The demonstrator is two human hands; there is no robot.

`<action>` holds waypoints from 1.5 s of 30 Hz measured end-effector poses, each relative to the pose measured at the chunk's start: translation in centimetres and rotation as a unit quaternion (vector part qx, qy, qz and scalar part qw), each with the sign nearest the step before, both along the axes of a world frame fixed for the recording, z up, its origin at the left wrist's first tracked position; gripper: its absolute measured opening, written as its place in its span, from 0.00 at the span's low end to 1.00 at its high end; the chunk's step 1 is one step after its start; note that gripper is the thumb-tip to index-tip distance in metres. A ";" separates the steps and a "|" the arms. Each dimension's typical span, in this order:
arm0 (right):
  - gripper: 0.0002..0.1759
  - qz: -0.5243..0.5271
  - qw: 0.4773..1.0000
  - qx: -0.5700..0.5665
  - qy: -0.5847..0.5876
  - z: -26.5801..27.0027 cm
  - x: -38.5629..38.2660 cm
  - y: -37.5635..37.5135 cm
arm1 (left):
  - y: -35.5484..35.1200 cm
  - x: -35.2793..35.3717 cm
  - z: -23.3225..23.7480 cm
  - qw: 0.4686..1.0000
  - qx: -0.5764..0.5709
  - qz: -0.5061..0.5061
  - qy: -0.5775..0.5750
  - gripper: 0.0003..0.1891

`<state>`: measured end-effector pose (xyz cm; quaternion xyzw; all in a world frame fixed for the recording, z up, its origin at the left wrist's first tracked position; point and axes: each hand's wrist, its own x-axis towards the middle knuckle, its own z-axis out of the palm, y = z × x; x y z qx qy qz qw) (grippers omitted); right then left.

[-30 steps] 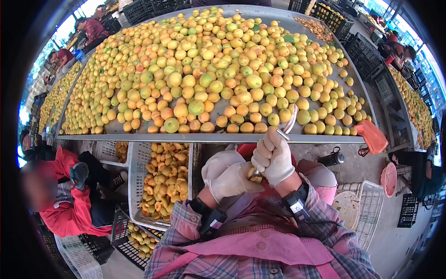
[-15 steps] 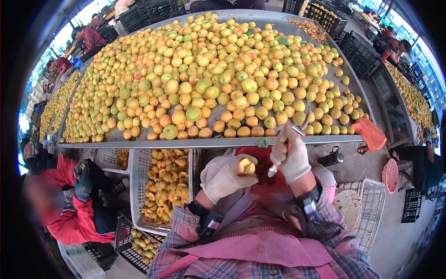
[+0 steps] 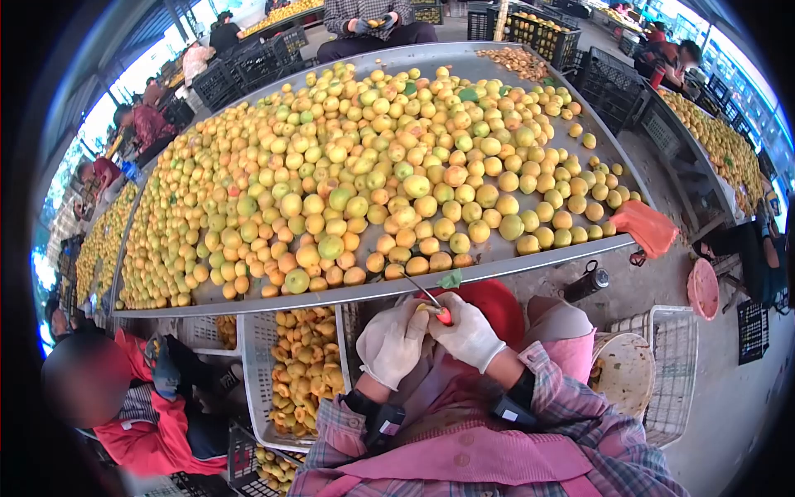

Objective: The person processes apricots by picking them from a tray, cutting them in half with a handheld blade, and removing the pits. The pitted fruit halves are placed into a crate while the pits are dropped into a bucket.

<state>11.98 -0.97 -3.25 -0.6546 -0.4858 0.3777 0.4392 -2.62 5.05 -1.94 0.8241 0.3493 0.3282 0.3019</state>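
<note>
Knife (image 3: 432,303) — thin steel blade, red handle — pinched in the gloved right hand (image 3: 469,336); left hand (image 3: 391,345) grip curled, contents hidden.

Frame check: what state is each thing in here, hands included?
left hand, gloved, curled against the right hand; contents hidden
right hand, gloved, shut on red-handled tool
table, heaped with whole fruit
white crate, part filled with cut fruit
bottle, lying on its side
</note>
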 end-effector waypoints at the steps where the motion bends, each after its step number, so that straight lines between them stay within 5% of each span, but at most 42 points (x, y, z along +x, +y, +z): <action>1: 0.16 0.010 0.998 0.023 -0.055 0.0 0.1 0.0 | 0.0 0.0 -0.1 1.000 0.004 -0.005 0.001 0.17; 3: 0.16 0.019 1.000 -0.010 0.001 0.9 0.6 -0.2 | 0.1 -0.3 -0.4 0.996 -0.057 -0.011 0.066 0.24; 5: 0.16 0.030 0.969 -0.132 0.207 2.4 1.0 -0.4 | 0.0 -0.2 -0.2 0.996 -0.046 -0.026 0.067 0.21; 12: 0.17 0.038 0.944 -0.135 0.300 2.4 1.9 -1.5 | -1.0 0.7 -0.1 0.994 -0.018 0.012 0.109 0.16; 19: 0.17 0.000 0.921 -0.127 0.369 1.4 2.7 -2.4 | -2.0 2.1 0.6 0.995 0.073 -0.062 0.034 0.21; 24: 0.14 -0.029 0.900 -0.117 0.418 1.3 2.5 -2.8 | -2.8 2.4 1.3 0.997 -0.009 -0.072 0.017 0.20; 27: 0.08 -0.020 0.827 -0.159 0.538 0.5 2.9 -2.8 | -2.3 2.1 1.1 0.993 -0.042 -0.097 0.044 0.20; 28: 0.06 0.011 0.747 -0.180 0.640 -0.2 3.5 -2.9 | -2.1 2.1 0.9 0.993 -0.006 -0.111 0.036 0.18; 31: 0.08 0.072 0.681 -0.128 0.717 -0.9 4.2 -3.0 | -0.9 0.9 -0.9 0.992 0.006 -0.128 -0.011 0.16; 33: 0.11 0.012 0.805 -0.134 0.577 1.8 5.4 -3.8 | -0.8 -0.7 -0.8 0.990 -0.019 -0.131 -0.051 0.15; 35: 0.16 -0.010 0.903 -0.207 0.377 3.6 6.5 -3.7 | -1.4 -2.9 1.7 0.981 -0.187 -0.007 -0.042 0.14; 37: 0.19 0.013 0.933 -0.249 0.259 3.2 8.0 -3.6 | -0.9 -6.0 1.6 0.941 -0.307 0.093 -0.106 0.13; 40: 0.18 -0.041 0.944 -0.190 0.266 3.0 9.9 -3.8 | 0.4 -11.3 -0.7 0.968 -0.180 0.170 -0.044 0.13; 42: 0.16 -0.103 0.946 -0.165 0.259 3.7 11.2 -2.9 | 1.5 -16.6 -4.7 0.944 -0.170 0.212 0.186 0.14; 45: 0.15 -0.181 0.953 -0.104 0.218 3.5 13.7 -0.4 | 0.8 -20.6 -10.7 0.924 -0.168 0.301 0.164 0.16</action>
